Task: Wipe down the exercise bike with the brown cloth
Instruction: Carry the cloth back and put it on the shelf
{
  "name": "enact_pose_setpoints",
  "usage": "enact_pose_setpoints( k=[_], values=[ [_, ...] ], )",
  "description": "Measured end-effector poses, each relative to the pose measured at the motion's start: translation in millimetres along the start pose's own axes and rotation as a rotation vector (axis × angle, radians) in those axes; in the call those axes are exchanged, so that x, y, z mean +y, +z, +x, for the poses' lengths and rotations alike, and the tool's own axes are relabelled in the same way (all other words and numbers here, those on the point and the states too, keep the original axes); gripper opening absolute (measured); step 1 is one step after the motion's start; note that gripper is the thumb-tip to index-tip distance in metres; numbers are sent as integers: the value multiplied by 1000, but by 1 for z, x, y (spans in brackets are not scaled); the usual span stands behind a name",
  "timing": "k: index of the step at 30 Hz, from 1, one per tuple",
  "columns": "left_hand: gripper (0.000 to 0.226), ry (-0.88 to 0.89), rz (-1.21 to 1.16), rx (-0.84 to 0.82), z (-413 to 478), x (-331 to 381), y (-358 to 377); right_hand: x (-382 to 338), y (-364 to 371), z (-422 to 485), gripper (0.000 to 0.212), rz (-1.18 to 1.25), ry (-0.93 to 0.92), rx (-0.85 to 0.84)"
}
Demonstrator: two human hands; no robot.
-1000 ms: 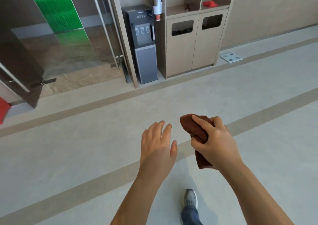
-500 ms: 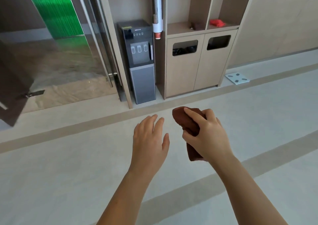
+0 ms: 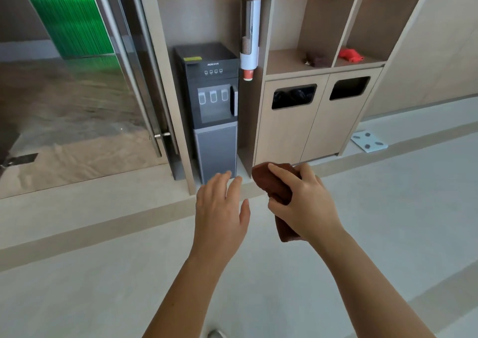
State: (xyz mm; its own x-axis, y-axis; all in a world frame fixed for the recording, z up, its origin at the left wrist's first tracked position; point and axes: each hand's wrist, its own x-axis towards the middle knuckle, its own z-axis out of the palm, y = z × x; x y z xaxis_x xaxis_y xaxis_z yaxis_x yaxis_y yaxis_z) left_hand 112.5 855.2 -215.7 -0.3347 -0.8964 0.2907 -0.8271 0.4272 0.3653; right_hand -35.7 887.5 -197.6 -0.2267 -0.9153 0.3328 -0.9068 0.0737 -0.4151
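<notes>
Right hand (image 3: 305,203) pinching the brown cloth (image 3: 274,185) just before the water dispenser (image 3: 212,105); left hand (image 3: 219,208) spread, empty. No bike visible; I'd keep the cloth bunched.

Bright, even daylight, no harsh shadows on the floor (image 3: 388,234). Soft reflections and a green cast on the glass door (image 3: 77,79) at left. Strong wide-angle bowing at the edges; shelving (image 3: 274,27) lines lean outward. Slightly soft overall; my arms stay reasonably sharp.
</notes>
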Motion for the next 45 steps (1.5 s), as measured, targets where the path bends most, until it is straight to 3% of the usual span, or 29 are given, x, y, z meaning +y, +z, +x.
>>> enact_pose_setpoints(
  k=[10,27,45],
  values=[
    [48,20,-6,22,188,-70,6,-10,60,196,61,68,-48,10],
    [42,50,99,393,537,-105,20,33,95,568,62,199,-277,111],
    [38,237,230,624,790,-192,-63,-78,91,832,61,290,-401,388]
  ],
)
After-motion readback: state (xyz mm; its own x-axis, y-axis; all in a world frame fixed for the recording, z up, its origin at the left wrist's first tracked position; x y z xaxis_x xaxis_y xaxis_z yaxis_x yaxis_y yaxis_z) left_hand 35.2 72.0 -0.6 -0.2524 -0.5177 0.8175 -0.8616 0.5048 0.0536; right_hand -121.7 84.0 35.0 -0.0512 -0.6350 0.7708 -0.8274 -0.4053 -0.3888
